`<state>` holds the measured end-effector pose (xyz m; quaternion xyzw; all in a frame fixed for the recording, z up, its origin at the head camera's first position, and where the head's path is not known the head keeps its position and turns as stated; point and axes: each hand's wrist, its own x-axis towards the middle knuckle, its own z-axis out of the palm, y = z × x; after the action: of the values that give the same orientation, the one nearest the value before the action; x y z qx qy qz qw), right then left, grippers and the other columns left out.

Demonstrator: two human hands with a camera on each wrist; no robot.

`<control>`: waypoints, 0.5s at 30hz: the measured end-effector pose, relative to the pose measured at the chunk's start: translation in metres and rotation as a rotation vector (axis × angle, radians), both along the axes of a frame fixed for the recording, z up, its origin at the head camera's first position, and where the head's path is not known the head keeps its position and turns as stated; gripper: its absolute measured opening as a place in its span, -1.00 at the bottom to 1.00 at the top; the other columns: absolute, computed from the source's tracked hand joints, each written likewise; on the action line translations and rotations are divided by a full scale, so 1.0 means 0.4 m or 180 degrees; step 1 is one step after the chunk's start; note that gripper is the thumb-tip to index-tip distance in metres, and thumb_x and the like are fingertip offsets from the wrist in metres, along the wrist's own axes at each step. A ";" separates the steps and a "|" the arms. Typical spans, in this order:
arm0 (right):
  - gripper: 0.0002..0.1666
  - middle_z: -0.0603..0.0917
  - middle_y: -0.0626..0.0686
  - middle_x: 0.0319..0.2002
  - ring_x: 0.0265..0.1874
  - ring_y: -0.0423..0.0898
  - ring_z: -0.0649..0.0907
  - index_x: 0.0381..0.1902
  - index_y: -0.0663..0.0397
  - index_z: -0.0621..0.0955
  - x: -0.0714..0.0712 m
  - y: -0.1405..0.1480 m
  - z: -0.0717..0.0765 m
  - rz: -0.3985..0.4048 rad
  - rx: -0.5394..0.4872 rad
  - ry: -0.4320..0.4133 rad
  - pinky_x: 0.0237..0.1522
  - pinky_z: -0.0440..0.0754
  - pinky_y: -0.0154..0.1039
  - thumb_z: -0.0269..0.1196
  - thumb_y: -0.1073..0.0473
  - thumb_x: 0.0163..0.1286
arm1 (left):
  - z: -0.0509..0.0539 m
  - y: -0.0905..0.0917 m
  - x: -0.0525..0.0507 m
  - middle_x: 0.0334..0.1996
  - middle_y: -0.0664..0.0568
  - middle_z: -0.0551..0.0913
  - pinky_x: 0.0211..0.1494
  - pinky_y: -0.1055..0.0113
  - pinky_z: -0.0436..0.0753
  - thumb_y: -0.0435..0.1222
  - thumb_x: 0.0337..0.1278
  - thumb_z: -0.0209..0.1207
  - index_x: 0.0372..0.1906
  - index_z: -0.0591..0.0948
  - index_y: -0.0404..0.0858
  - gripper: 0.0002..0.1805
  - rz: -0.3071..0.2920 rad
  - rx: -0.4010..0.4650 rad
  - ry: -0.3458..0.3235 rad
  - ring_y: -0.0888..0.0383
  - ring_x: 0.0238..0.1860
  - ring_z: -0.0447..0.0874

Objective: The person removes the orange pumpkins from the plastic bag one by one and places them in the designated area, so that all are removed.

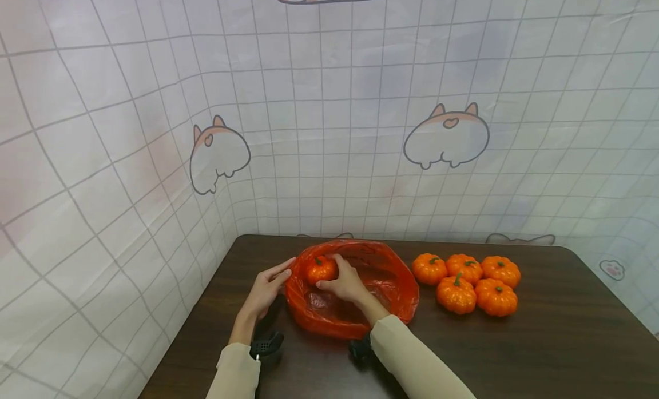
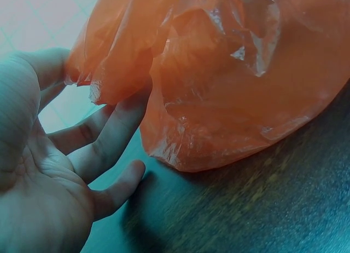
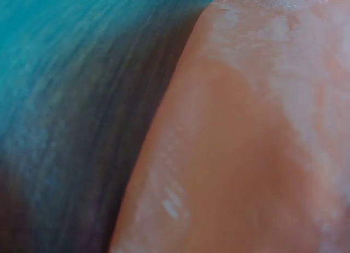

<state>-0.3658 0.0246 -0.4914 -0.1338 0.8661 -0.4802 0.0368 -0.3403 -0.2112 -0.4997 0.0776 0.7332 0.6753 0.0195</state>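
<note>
A red plastic bag (image 1: 407, 279) stands on the table with its mouth spread wide and its rim folded outward. My left hand (image 1: 266, 290) holds the bag's left rim; in the left wrist view the hand (image 2: 60, 154) has a fold of the bag (image 2: 219, 110) at its thumb and fingers. Inside the bag, towards its left side, my right hand (image 1: 348, 280) grips a small orange pumpkin (image 1: 320, 271) between thumb and fingers. Only the bag's outer wall (image 3: 235, 143) and some table fill the right wrist view, so that hand is hidden there.
Several small orange pumpkins (image 1: 457, 294) sit grouped on the dark wooden table (image 1: 566, 330), just right of the bag. A white grid-patterned cloth (image 1: 329, 130) with cartoon drawings hangs behind the table and along its left side.
</note>
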 end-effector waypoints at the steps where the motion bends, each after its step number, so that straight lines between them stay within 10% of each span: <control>1: -0.19 0.51 0.23 0.31 0.24 0.24 0.50 0.42 0.00 0.38 -0.001 -0.001 0.000 -0.0002 -0.0014 0.0021 0.27 0.56 0.26 0.48 0.09 0.29 | 0.001 0.000 0.001 0.37 -0.21 0.55 -0.08 0.30 0.79 -0.24 0.55 0.09 0.46 0.49 -0.08 -0.53 0.0011 0.0005 0.0000 0.20 -0.15 0.79; 15: -0.27 0.53 0.28 0.25 0.22 0.23 0.55 0.32 0.07 0.45 -0.005 0.015 0.002 0.0038 0.0027 0.0258 0.30 0.53 0.23 0.50 0.18 0.24 | 0.004 0.001 0.003 0.31 -0.24 0.60 -0.12 0.29 0.79 -0.25 0.56 0.07 0.45 0.50 -0.10 -0.54 0.0064 -0.0001 -0.0015 0.19 -0.23 0.78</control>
<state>-0.3679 0.0306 -0.4906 -0.1582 0.8681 -0.4705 0.0051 -0.3389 -0.2107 -0.4982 0.0686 0.7340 0.6755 0.0145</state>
